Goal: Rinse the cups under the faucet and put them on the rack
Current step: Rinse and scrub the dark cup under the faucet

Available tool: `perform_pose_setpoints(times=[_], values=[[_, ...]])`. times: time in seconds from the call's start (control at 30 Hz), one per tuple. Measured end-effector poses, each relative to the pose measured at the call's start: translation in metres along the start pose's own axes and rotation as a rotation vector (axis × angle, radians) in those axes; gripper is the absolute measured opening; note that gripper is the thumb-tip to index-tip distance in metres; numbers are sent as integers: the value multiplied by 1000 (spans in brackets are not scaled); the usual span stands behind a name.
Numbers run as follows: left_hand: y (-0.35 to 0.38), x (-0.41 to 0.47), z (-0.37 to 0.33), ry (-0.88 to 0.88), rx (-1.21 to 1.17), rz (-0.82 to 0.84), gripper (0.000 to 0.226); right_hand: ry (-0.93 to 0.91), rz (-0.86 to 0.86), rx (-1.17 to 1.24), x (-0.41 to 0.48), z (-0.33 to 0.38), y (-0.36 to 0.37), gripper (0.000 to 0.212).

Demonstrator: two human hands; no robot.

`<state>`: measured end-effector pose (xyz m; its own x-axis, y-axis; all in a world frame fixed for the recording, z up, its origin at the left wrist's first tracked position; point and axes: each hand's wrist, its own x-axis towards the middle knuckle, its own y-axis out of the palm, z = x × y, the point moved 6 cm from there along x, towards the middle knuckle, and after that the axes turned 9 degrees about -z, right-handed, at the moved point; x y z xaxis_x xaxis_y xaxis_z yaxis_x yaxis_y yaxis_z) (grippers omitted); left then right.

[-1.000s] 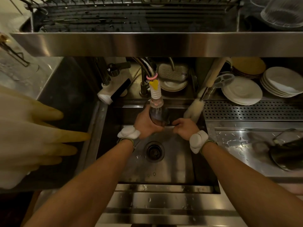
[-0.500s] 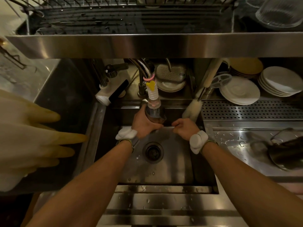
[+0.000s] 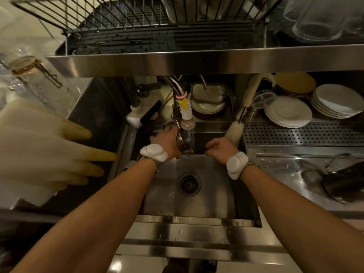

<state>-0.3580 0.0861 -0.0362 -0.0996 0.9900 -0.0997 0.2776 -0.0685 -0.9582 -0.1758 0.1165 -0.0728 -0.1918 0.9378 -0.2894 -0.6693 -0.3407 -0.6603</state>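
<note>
Cup (image 3: 185, 137) of clear glass sits directly under the faucet (image 3: 186, 113), its upper end close to the ribbed white nozzle, over the back of the sink (image 3: 206, 200). The left hand (image 3: 167, 141) grips it, fingers wrapped round its side from the left of the faucet. The right hand (image 3: 220, 147) is below and to the right of the faucet, apart from the cup; its fingers curl under, and whether they hold anything cannot be told. The drain (image 3: 189, 183) lies below the faucet, between the two forearms. A white brush (image 3: 234, 131) leans just right of the faucet, with stacked plates (image 3: 287, 113) further right. The wire rack (image 3: 118, 18) stands above the faucet, with upturned glasses (image 3: 319, 18) up to the right of it. Pale rubber gloves (image 3: 45, 150) hang well to its left.
</note>
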Motion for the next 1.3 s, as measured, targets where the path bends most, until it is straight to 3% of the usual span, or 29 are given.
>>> perform_pose_setpoints(times=[0.2, 0.53, 0.93, 1.0, 1.1, 1.23, 1.3], values=[[-14, -8, 1, 1, 227, 50, 90, -17, -2, 0, -4, 5, -5, 34], [-19, -11, 4, 41, 411, 39, 83, -61, -31, -35, -8, 11, -7, 33], [-19, -10, 2, 48, 466, 35, 84, -60, -29, -44, -7, 12, -5, 31], [-14, -8, 2, 1, 327, 41, 85, -39, -3, -31, -6, 8, -3, 33], [2, -6, 6, -157, -184, -11, 88, -23, 59, -14, -9, 2, 4, 44], [26, -5, 1, -288, -690, -96, 79, -6, 75, 93, -8, -2, 19, 95], [33, -4, -3, -296, -880, -75, 71, -17, 58, 238, -3, 5, 29, 110]])
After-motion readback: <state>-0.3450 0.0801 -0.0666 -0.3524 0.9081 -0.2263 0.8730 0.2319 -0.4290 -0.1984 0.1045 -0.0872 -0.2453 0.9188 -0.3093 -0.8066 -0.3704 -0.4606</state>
